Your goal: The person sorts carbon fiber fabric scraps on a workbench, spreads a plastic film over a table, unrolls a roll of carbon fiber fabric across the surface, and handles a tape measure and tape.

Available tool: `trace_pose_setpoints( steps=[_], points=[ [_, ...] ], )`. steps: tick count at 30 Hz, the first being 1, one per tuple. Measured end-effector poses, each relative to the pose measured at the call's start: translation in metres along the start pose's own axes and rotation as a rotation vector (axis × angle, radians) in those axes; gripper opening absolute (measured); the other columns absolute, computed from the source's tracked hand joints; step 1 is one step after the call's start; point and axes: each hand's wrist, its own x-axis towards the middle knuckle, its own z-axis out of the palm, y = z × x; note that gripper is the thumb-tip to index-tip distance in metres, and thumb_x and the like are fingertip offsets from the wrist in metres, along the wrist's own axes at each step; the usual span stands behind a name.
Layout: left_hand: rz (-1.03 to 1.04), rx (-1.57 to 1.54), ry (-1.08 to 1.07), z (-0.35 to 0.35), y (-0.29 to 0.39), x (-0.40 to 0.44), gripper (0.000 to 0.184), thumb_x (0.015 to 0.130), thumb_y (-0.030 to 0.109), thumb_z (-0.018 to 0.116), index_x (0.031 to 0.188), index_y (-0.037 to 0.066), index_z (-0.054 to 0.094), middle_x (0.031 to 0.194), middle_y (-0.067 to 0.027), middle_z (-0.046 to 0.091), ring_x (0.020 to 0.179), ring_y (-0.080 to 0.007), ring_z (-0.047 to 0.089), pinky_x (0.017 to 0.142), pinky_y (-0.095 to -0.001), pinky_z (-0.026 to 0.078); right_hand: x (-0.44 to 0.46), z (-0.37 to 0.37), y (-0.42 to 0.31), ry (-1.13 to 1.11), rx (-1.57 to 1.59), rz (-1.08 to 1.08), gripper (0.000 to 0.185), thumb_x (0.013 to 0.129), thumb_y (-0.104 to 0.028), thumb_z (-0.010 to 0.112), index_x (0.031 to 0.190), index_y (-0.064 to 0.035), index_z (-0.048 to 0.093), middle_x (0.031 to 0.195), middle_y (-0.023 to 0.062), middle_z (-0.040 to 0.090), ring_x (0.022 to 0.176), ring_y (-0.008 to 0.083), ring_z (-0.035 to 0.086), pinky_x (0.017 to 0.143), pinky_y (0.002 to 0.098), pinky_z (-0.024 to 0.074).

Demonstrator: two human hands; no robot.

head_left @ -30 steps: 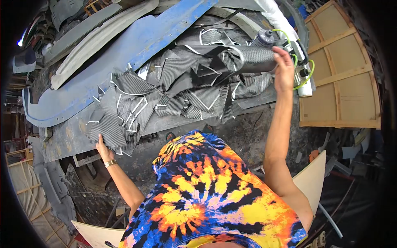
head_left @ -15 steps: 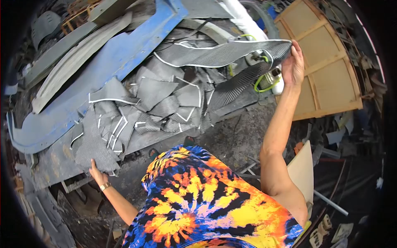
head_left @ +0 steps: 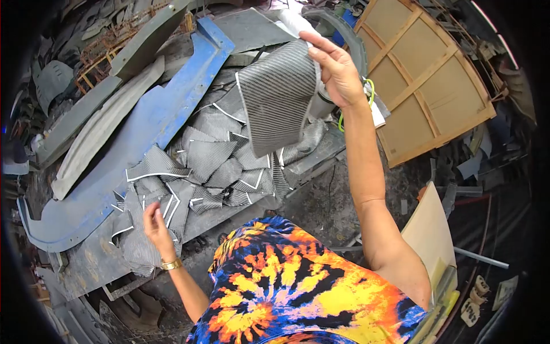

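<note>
My right hand (head_left: pixel 342 75), raised at upper centre, pinches the top corner of a dark grey, diagonally woven carbon fibre cloth piece (head_left: pixel 277 96) with pale edging. The cloth hangs down over a pile of similar cut pieces (head_left: pixel 211 161), many edged in white tape. My left hand (head_left: pixel 158 230) is above the pile's lower left end, fingers loosely bent and apart, with nothing visible in it. Beneath it lies a larger cloth scrap (head_left: pixel 139 247) that overhangs the bench edge.
The pile lies on a worn grey bench (head_left: pixel 94 265). A long blue moulded panel (head_left: pixel 123 157) lies behind it, beside grey curved panels (head_left: pixel 109 135). A wood-framed board (head_left: pixel 427 86) stands at right. Near the right wrist is a bright green cord (head_left: pixel 371 87).
My right hand has moved left and up; the cloth it holds, formerly stretched sideways, now hangs down. My left hand has left the scrap's lower edge and risen.
</note>
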Motion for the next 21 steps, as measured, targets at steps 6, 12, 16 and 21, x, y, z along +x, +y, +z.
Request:
trace_pose_setpoints(
  steps=[6, 12, 16, 21],
  points=[
    [-0.148, -0.091, -0.169, 0.027, 0.006, -0.021, 0.013, 0.091, 0.006, 0.054, 0.098, -0.002, 0.062, 0.096, -0.0073, 0.063, 0.086, -0.0123, 0.059, 0.076, -0.0248, 0.047, 0.000, -0.001, 0.010, 0.006, -0.055, -0.022, 0.036, 0.085, -0.016, 0.065, 0.119, -0.0067, 0.059, 0.106, -0.0009, 0.059, 0.093, 0.0045, 0.051, 0.069, 0.0188, 0.0436],
    [-0.234, -0.022, -0.143, 0.009, -0.014, -0.056, 0.010, 0.090, 0.007, 0.056, 0.088, -0.001, 0.061, 0.087, -0.0042, 0.063, 0.077, -0.0081, 0.056, 0.069, -0.0223, 0.044, -0.043, -0.035, -0.049, 0.228, -0.130, -0.230, 0.039, 0.082, -0.004, 0.055, 0.120, 0.0026, 0.055, 0.116, 0.0096, 0.059, 0.107, 0.0165, 0.053, 0.097, 0.0293, 0.0390],
    [-0.334, -0.137, -0.062, 0.002, -0.012, -0.067, 0.016, 0.092, 0.011, 0.056, 0.084, -0.001, 0.059, 0.088, -0.0065, 0.065, 0.079, -0.0102, 0.058, 0.072, -0.0247, 0.047, -0.089, -0.095, -0.113, 0.474, -0.198, -0.382, 0.038, 0.087, -0.004, 0.051, 0.124, 0.0018, 0.051, 0.126, 0.0107, 0.053, 0.115, 0.0178, 0.050, 0.101, 0.0323, 0.0375],
    [-0.289, -0.070, -0.117, 0.012, -0.004, -0.060, 0.021, 0.092, 0.010, 0.055, 0.076, -0.003, 0.059, 0.081, -0.0054, 0.062, 0.071, -0.0084, 0.053, 0.066, -0.0227, 0.043, -0.110, -0.120, -0.167, 0.547, -0.263, -0.550, 0.035, 0.093, -0.001, 0.041, 0.128, 0.0017, 0.047, 0.127, 0.0117, 0.053, 0.115, 0.0198, 0.052, 0.100, 0.0335, 0.0405]
  ],
)
